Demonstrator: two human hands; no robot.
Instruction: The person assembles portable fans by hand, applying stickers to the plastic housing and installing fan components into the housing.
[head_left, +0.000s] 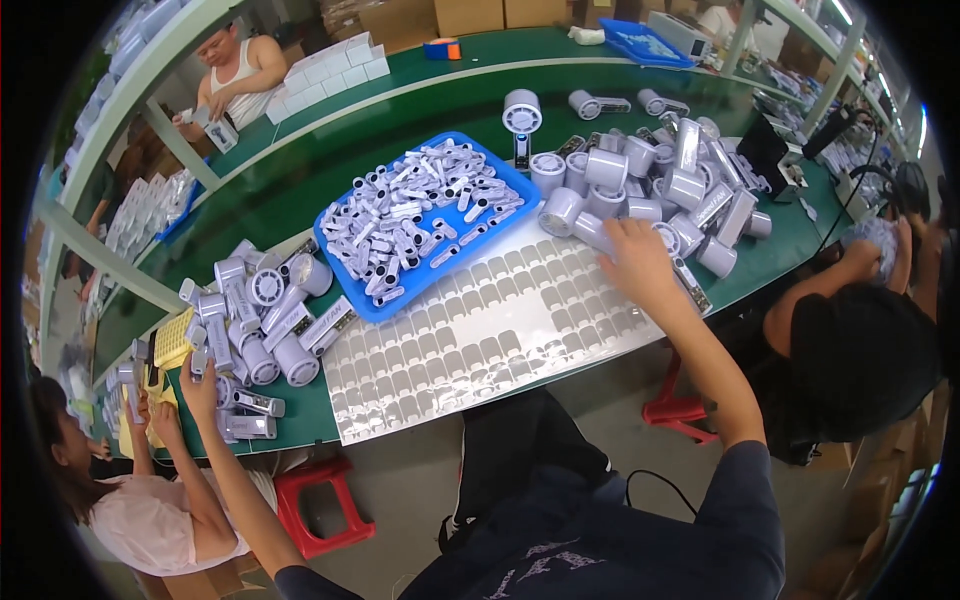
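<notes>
On the left, my left hand (198, 392) is at the near edge of a pile of pale handheld fans (268, 287). Its thumb and fingers close about the end of a pale fan part (199, 358). My right hand (637, 258) reaches into the larger pile of fans (607, 170) on the right. Its fingers curl down over a fan (592, 233), partly hiding it. Between my hands lies a white sheet of grey die-cut stickers (470, 350), with some stickers gone from the middle. Beyond it, a blue tray (440, 262) carries many small pale parts with dark round ends.
One fan (521, 112) stands upright behind the tray. A green bench (300, 190) runs across, with a yellow container (172, 340) at the left. People sit on both sides and across. Red stools (322, 505) stand below. White boxes (330, 72) line the far bench.
</notes>
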